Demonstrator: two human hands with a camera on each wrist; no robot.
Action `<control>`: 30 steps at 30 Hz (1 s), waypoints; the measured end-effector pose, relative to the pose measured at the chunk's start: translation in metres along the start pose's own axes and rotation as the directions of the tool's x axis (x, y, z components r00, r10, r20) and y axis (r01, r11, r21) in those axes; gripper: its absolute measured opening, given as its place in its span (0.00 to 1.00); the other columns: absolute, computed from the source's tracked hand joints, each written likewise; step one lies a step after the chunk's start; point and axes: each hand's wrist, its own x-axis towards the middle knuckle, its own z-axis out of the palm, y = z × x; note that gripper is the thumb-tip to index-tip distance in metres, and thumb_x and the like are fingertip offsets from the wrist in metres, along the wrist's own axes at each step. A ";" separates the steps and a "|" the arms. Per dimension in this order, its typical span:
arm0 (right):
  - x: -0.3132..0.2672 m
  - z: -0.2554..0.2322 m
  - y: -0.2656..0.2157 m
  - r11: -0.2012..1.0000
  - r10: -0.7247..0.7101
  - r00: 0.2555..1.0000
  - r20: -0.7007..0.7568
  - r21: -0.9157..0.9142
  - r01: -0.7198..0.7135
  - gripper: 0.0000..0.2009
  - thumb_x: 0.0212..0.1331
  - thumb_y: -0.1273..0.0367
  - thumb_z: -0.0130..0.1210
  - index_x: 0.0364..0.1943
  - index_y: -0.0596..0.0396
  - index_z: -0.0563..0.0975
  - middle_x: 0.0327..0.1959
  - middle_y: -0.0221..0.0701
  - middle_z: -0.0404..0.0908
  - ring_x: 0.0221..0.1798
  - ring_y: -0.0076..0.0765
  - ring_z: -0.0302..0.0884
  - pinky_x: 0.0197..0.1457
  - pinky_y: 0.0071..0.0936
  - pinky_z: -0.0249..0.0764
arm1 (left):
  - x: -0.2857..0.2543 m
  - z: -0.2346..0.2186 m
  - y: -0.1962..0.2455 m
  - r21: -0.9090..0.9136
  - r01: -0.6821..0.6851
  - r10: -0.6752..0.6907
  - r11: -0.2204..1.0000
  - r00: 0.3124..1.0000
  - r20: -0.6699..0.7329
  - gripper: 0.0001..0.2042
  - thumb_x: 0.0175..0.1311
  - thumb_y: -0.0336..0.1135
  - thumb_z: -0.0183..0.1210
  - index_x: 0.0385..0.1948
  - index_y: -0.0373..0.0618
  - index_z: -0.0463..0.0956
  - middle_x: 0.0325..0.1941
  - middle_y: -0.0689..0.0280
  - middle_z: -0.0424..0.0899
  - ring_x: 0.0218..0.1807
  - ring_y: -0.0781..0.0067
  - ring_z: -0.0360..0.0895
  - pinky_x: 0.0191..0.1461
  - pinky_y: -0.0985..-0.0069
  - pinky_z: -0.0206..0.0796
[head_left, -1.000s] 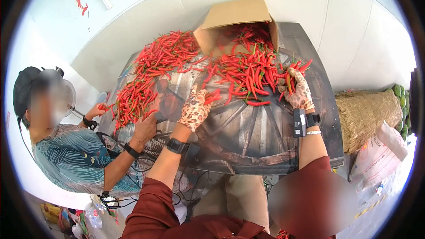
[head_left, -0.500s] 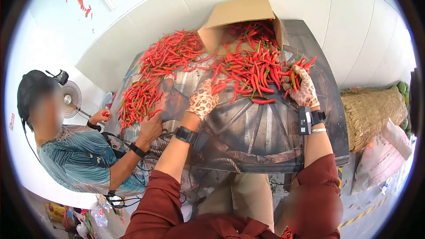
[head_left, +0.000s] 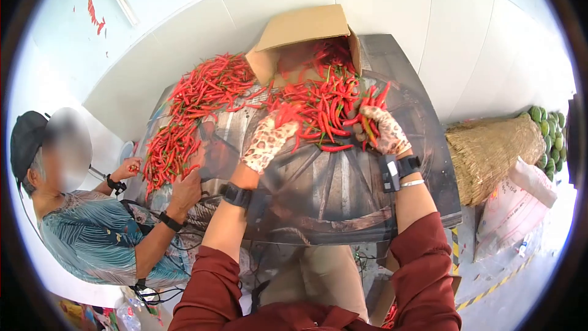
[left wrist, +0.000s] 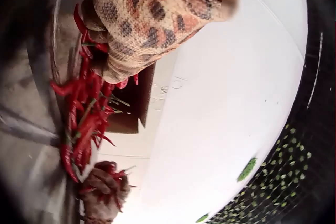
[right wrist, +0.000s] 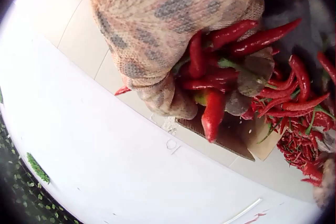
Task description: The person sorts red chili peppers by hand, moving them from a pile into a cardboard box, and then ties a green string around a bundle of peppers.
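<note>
My left hand, in a leopard-print glove, holds red chili peppers at the left front of the loose pile. In the left wrist view the fingers curl over them above other peppers. My right hand, gloved alike, grips a bunch of several chili peppers at the pile's right side. Seen from the right wrist, these peppers stick out between the thumb and dark-tipped fingers, one partly yellowish. The chili pile spills from a cardboard box lying on its side.
A second chili heap covers the table's left part. Another person sits there, hands at that heap. The dark table has a wheel-pattern top. On the right are a straw roll, a white sack and green produce.
The head view has swung so the scene sits farther left. My left hand has moved closer to the pile with its peppers. My right hand keeps its bunch nearly in place.
</note>
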 end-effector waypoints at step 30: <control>0.005 0.041 0.023 0.979 -0.163 0.958 -0.235 -0.158 0.128 0.14 0.54 0.71 0.57 0.46 0.56 0.74 0.39 0.30 0.79 0.40 0.29 0.77 0.47 0.28 0.74 | -0.007 0.120 0.020 0.449 -0.335 0.359 0.828 0.933 0.032 0.32 0.60 0.42 0.53 0.63 0.34 0.52 0.65 0.42 0.55 0.67 0.46 0.57 0.65 0.63 0.58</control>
